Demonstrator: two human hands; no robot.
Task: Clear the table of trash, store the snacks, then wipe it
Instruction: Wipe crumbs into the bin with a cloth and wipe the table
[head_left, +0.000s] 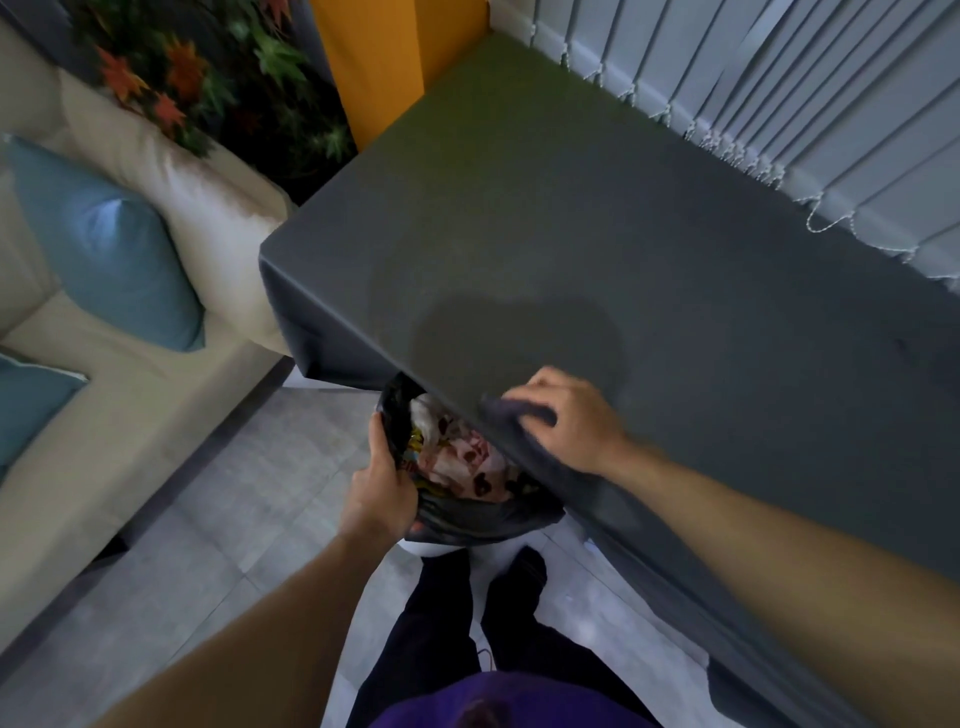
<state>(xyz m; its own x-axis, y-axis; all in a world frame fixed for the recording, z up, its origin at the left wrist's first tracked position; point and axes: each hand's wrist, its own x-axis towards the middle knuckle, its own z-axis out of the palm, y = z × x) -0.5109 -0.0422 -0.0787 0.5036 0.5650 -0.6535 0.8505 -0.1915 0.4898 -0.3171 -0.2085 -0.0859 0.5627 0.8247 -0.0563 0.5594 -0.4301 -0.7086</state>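
Table (571, 234), trash bag (467, 514), cloth (511, 410): one each
Our left hand (382, 499) grips the trash bag; right hand (571, 423) clutches cloth at table edge

So the surface here is a long rectangular table draped in a dark grey tablecloth (649, 234), with the fabric hanging down over the near edge and the left corner. The top is mostly plain cloth, though there's a big darker patch (519, 338) toward the near side that looks damp; can't say for sure. Right at the near edge sits a crumpled dark grey rag (511, 410), with the right hand (571, 421) on top of it, fingers bent over the bunched fabric. It's motion-blurred. The table stands on a pale grey tiled floor (249, 519), which also carries a cream fabric sofa (130, 415) just left of the table corner.
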